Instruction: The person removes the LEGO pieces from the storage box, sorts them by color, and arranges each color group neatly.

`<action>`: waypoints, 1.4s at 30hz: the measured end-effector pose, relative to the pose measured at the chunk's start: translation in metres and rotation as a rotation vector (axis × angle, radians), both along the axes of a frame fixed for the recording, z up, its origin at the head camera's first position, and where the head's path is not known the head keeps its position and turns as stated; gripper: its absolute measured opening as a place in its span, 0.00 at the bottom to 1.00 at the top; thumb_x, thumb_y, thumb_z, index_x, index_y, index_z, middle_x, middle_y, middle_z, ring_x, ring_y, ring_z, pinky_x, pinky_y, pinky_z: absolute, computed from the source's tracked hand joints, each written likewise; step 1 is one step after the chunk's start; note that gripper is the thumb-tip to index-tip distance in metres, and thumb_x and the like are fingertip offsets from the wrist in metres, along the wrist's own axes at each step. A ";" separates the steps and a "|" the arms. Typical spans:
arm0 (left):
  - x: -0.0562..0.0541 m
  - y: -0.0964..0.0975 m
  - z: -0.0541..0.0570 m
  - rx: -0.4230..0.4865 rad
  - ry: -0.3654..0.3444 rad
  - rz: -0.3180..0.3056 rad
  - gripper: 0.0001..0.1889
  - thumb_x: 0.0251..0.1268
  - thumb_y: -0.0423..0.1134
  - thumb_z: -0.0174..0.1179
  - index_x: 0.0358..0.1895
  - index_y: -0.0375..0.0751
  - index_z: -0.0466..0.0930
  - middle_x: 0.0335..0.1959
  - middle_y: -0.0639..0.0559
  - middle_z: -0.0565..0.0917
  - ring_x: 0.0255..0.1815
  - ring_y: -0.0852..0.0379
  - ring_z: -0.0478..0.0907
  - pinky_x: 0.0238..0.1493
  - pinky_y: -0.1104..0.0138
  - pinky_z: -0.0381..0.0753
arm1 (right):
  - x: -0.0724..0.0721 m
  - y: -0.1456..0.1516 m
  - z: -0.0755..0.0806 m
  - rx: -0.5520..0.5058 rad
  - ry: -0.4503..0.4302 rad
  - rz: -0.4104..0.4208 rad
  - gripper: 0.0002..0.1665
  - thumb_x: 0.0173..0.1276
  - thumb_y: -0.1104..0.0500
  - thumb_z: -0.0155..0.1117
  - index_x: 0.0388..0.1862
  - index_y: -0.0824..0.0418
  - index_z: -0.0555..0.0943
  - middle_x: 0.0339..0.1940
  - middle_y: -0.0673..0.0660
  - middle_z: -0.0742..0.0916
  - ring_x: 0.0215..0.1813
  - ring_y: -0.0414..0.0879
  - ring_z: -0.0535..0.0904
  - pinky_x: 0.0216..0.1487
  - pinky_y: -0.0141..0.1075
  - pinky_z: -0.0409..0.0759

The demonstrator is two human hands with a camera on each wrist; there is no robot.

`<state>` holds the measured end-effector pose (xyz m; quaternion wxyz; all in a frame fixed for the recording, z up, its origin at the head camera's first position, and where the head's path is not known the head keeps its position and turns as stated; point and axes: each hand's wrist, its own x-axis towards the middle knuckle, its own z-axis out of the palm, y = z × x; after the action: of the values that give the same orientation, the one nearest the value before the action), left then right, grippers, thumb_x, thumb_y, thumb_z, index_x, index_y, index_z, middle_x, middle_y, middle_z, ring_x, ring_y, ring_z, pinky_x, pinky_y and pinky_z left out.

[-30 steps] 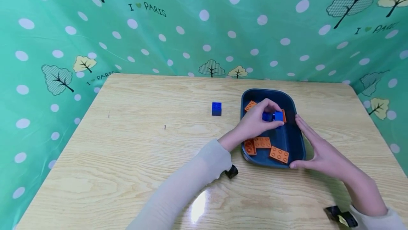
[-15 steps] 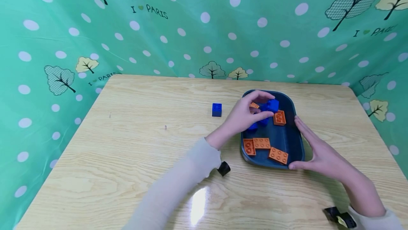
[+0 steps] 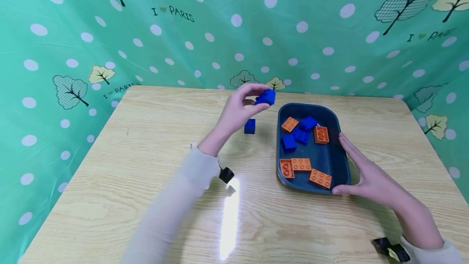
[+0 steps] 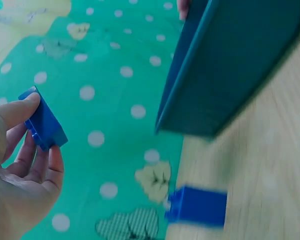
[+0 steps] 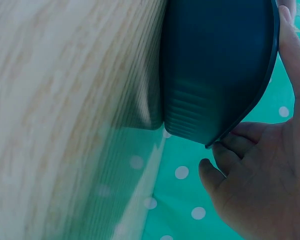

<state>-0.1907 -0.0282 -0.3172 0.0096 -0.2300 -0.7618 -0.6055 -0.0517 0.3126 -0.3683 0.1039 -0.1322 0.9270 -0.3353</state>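
Note:
In the head view my left hand [image 3: 239, 107] pinches a blue building brick [image 3: 267, 97] between thumb and fingers, raised over the table's back edge. The left wrist view shows the held brick [image 4: 44, 120] with its studs turned toward the palm. Below that hand, a second blue brick [image 3: 249, 126] stands on the table. My right hand [image 3: 370, 176] touches the right rim of a dark blue bin [image 3: 342, 162], its thumb and fingers spread around the near corner. Inside the bin lie several orange bricks [image 3: 321, 178] and several blue bricks [image 3: 289, 142].
The wooden table [image 3: 157, 174] extends to the left of the bin. A green dotted curtain [image 3: 205, 20] hangs behind the table and along its sides. Dark wrist straps show at both cuffs.
My left hand has lifted the blue brick out of the bin and moved it left, past the bin's left rim. The right hand has stayed at the rim.

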 end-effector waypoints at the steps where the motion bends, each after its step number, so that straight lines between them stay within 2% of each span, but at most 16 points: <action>1: -0.001 -0.005 0.000 -0.009 -0.004 0.016 0.22 0.64 0.35 0.68 0.61 0.40 0.79 0.59 0.45 0.79 0.59 0.53 0.78 0.54 0.66 0.84 | 0.001 0.000 0.000 0.000 -0.001 -0.002 0.77 0.51 0.49 0.82 0.83 0.43 0.34 0.85 0.56 0.42 0.80 0.74 0.43 0.63 0.79 0.55; 5: -0.006 -0.023 -0.003 -0.040 -0.014 0.060 0.22 0.63 0.35 0.68 0.61 0.40 0.79 0.59 0.44 0.79 0.60 0.51 0.78 0.56 0.63 0.84 | 0.004 -0.002 0.003 -0.005 -0.002 -0.002 0.76 0.51 0.49 0.82 0.83 0.43 0.34 0.85 0.55 0.42 0.81 0.73 0.43 0.63 0.79 0.54; 12: -0.009 -0.045 -0.011 -0.071 -0.080 0.120 0.21 0.63 0.33 0.67 0.60 0.40 0.81 0.62 0.43 0.78 0.64 0.49 0.76 0.63 0.61 0.82 | 0.009 -0.004 0.004 -0.021 -0.011 0.000 0.76 0.52 0.50 0.81 0.82 0.42 0.34 0.85 0.53 0.42 0.81 0.73 0.42 0.63 0.80 0.53; 19: -0.013 -0.059 -0.024 -0.152 -0.121 0.172 0.21 0.64 0.33 0.67 0.61 0.41 0.81 0.63 0.43 0.79 0.66 0.47 0.76 0.65 0.60 0.80 | 0.010 -0.004 0.004 -0.029 -0.013 0.004 0.75 0.53 0.51 0.81 0.83 0.42 0.35 0.85 0.52 0.42 0.81 0.73 0.42 0.63 0.80 0.54; 24: -0.016 -0.064 -0.034 -0.221 -0.145 0.197 0.21 0.63 0.33 0.68 0.59 0.39 0.81 0.62 0.42 0.80 0.63 0.46 0.78 0.65 0.59 0.80 | 0.010 -0.004 0.004 -0.025 -0.014 0.002 0.75 0.52 0.50 0.81 0.83 0.42 0.34 0.85 0.52 0.42 0.81 0.72 0.42 0.63 0.80 0.54; 32: -0.019 -0.064 -0.048 -0.360 -0.159 0.189 0.20 0.62 0.32 0.68 0.57 0.38 0.81 0.61 0.42 0.80 0.61 0.44 0.79 0.64 0.60 0.81 | 0.009 -0.003 0.003 -0.031 -0.012 0.006 0.75 0.52 0.51 0.81 0.83 0.43 0.35 0.85 0.52 0.42 0.81 0.72 0.42 0.63 0.80 0.54; 38: -0.016 -0.062 -0.055 -0.460 -0.199 0.173 0.21 0.61 0.33 0.69 0.58 0.39 0.79 0.61 0.42 0.80 0.62 0.44 0.78 0.66 0.58 0.79 | 0.009 -0.002 0.003 -0.037 -0.004 0.007 0.75 0.52 0.51 0.82 0.83 0.43 0.35 0.85 0.52 0.43 0.81 0.72 0.42 0.63 0.80 0.53; 42: -0.015 -0.060 -0.058 -0.519 -0.185 0.158 0.20 0.61 0.34 0.69 0.56 0.39 0.80 0.60 0.43 0.80 0.62 0.44 0.77 0.67 0.56 0.78 | 0.009 -0.002 0.002 -0.041 0.000 0.008 0.76 0.51 0.51 0.82 0.83 0.43 0.35 0.85 0.52 0.43 0.81 0.72 0.42 0.63 0.80 0.53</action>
<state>-0.2060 -0.0880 -0.3756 -0.0719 -0.1085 -0.9045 -0.4062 -0.0422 0.3106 -0.3660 0.1025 -0.1378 0.9193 -0.3541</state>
